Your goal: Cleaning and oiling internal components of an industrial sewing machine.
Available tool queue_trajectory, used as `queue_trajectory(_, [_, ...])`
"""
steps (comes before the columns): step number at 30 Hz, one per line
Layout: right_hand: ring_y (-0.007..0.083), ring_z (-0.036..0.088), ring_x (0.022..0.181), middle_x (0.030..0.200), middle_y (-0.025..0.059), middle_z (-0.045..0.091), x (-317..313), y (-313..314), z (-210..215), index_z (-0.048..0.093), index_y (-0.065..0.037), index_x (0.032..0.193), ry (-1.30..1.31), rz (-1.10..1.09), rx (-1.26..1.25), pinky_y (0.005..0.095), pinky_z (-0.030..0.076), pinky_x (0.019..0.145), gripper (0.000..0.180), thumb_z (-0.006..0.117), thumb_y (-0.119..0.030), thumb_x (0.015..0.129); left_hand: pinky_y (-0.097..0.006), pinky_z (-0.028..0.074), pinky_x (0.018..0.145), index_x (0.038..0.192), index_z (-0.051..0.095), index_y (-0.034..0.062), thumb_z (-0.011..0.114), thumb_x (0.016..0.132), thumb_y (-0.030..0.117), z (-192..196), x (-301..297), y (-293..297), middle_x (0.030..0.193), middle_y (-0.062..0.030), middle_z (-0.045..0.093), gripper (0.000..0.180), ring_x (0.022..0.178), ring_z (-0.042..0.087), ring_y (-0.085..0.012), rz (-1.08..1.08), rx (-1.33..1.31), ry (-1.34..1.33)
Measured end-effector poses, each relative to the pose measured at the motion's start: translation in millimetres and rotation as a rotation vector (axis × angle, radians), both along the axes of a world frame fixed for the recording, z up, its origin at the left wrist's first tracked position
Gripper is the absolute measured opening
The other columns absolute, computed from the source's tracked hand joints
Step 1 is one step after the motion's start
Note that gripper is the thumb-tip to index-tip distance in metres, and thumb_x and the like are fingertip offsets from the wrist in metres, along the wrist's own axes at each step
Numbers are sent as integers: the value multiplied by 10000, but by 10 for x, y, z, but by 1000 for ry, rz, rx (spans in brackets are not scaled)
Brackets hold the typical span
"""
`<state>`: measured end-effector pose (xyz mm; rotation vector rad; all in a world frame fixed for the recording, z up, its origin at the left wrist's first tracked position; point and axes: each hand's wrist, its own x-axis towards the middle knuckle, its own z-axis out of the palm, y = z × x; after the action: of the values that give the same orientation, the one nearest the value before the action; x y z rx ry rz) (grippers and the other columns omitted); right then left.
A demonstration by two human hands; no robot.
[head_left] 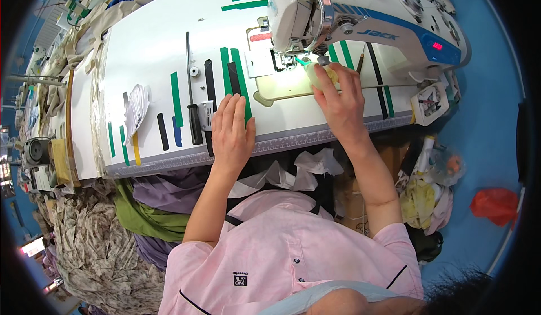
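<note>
My right hand (344,98) is closed around a pale yellow squeeze bottle (314,76) with a green nozzle. The nozzle points left at the lit needle area of a white and blue sewing machine (389,33); whether its tip touches metal I cannot tell. On the white table (152,50), my left hand (230,132) lies flat with its fingers stretched out and nothing in it. Green tape strips (225,67) and a black strip (233,77) run up beside its fingertips. Left of that hand are a screwdriver (194,124) with a black handle and a small metal plate (207,115).
A metal bobbin (194,72) sits by the screwdriver's shaft. Farther left lies a folded white fabric piece (137,109). A white tray of small parts (429,103) is at the table's right end. Piled cloth (101,230) lies lower left, and a red bag (494,206) rests on the blue floor.
</note>
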<state>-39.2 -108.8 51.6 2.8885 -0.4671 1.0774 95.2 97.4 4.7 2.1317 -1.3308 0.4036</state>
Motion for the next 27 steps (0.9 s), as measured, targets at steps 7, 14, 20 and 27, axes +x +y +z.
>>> queue_trajectory(7, [312, 563, 999, 1117, 130, 546, -3, 19, -41, 602, -96, 1192, -84, 56, 105, 380, 551, 794, 562, 798, -32, 669, -449, 423, 977, 1271, 508, -27, 643, 812, 45, 7, -11, -9, 1266, -180, 546, 484, 1212, 512, -354, 5, -11, -1])
queue_trajectory(14, [314, 569, 983, 1112, 131, 545, 57, 7, -64, 603, -88, 1187, -56, 43, 88, 380, 552, 786, 556, 795, -29, 669, -449, 433, 968, 1269, 509, -29, 639, 811, 40, 2, -10, -9, 1262, -181, 548, 481, 1201, 521, -358, 5, -16, -14])
queue_trajectory(20, [313, 572, 980, 1107, 128, 550, 39, 20, -73, 607, -86, 1176, -88, 37, 74, 381, 552, 784, 548, 793, -23, 664, -450, 429, 983, 1270, 507, -28, 643, 805, 24, 29, -21, -14, 1253, -193, 550, 487, 1195, 524, -366, 3, -22, 2])
queue_trajectory(27, [291, 574, 979, 1115, 117, 555, -26, -11, -119, 613, -82, 1169, -116, 51, 218, 368, 552, 791, 538, 807, -32, 670, -449, 429, 986, 1273, 504, -26, 646, 795, 3, 21, -34, -16, 1248, -201, 550, 499, 1188, 529, -366, 4, -28, 4])
